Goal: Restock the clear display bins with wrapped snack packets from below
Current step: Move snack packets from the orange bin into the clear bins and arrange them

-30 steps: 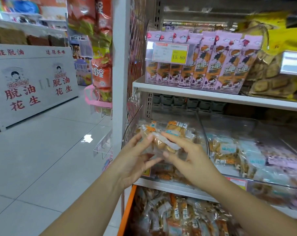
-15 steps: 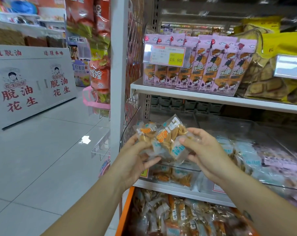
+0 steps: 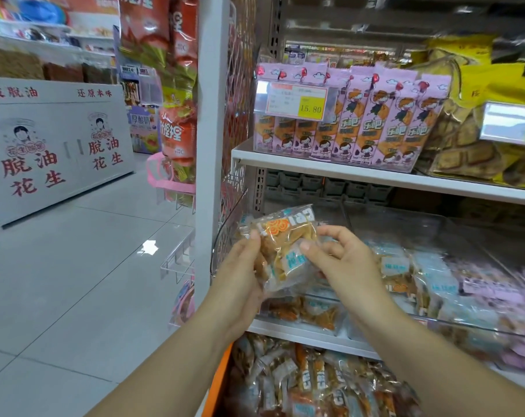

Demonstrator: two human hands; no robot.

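So the person's got a small bunch of snack packets (image 3: pixel 285 251) up in front of the leftmost clear bin (image 3: pixel 222 236), just above its opening and not in it yet. The left hand (image 3: pixel 240 278) is wrapped round the bunch from the side, and the right hand (image 3: pixel 345 260) pinches its other edge with thumb and curled fingers. More of the same packets sit in the orange-edged tub (image 3: pixel 217 383) below. Pink packs (image 3: pixel 375 121) line the shelf above.
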